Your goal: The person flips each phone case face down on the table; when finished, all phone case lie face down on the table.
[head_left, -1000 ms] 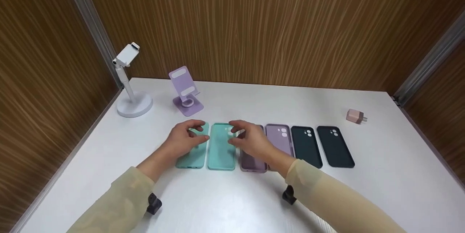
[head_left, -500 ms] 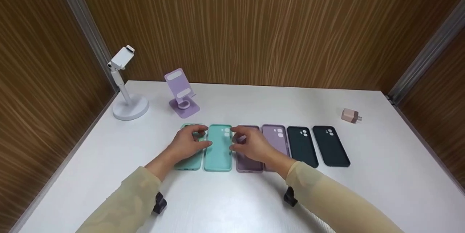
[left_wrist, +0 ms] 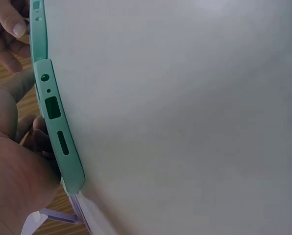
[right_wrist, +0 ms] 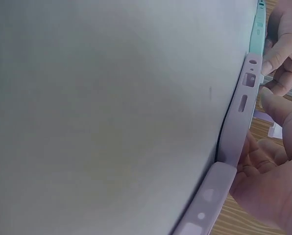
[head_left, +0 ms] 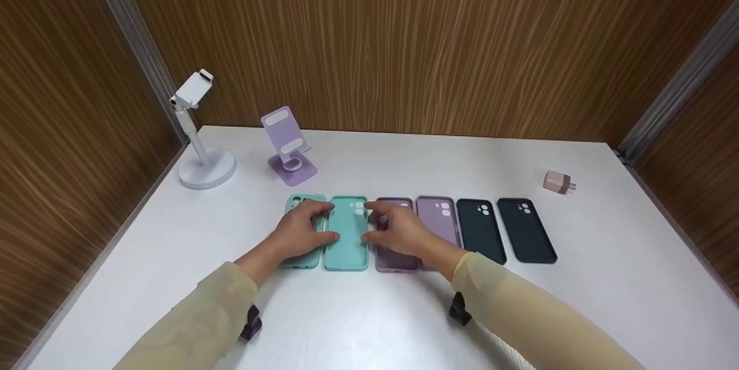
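Note:
Two mint green phone cases lie at the left of a row. The second mint case (head_left: pixel 346 249) sits between my hands. My left hand (head_left: pixel 295 234) is over the first mint case (head_left: pixel 306 260), its thumb and index fingertips right at the second case's left edge. At that case's right edge are the thumb and index fingertips of my right hand (head_left: pixel 404 232). Below the right hand lies a dark purple case (head_left: pixel 397 261), partly hidden. The left wrist view shows the first mint case's end wall (left_wrist: pixel 65 132) with its port holes.
Farther right lie a light purple case (head_left: pixel 434 223) and two black cases (head_left: pixel 482 234). A white phone stand (head_left: pixel 208 171) and a purple phone stand (head_left: pixel 286 139) stand at the back left. A pink charger plug (head_left: pixel 556 182) lies back right. Wood-grain panels (head_left: pixel 404 41) enclose the table.
Over the last second both hands have come closer to the second mint case, fingertips reaching its sides. The thumbs have moved slightly toward the front. The head view has shifted a little.

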A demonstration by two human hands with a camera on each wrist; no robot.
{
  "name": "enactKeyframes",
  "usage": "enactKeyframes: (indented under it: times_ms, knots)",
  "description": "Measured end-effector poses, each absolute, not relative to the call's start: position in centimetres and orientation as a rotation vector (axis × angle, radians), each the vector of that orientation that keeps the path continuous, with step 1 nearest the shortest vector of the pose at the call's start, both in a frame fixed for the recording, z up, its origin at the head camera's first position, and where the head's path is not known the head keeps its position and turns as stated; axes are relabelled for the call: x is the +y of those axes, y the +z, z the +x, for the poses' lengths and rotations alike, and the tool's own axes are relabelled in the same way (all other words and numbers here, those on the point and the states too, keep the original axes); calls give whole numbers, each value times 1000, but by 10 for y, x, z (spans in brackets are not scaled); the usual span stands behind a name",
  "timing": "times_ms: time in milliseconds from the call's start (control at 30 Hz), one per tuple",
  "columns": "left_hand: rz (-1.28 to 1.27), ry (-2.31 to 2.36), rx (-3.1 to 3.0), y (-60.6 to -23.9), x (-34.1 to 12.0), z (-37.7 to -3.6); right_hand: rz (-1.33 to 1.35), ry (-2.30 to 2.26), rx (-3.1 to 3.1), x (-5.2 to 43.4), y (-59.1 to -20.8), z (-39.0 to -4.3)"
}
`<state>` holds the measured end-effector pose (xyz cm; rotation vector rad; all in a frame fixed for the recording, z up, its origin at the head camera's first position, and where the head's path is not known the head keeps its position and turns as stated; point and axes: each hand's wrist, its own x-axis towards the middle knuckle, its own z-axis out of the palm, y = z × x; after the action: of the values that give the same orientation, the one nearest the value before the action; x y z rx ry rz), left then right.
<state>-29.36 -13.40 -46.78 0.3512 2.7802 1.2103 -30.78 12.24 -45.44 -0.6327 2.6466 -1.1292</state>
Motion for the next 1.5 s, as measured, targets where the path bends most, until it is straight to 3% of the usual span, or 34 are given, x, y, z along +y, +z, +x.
enactKeyframes:
  times_ms: [267,1500]
  knots:
    - [386,1163,2784,-471,-135,-294,-745,-1033,2723,121,-461,-312]
    - [309,1165,2822,-469,-127,-292,-723,-921,2764,121,-460,-309]
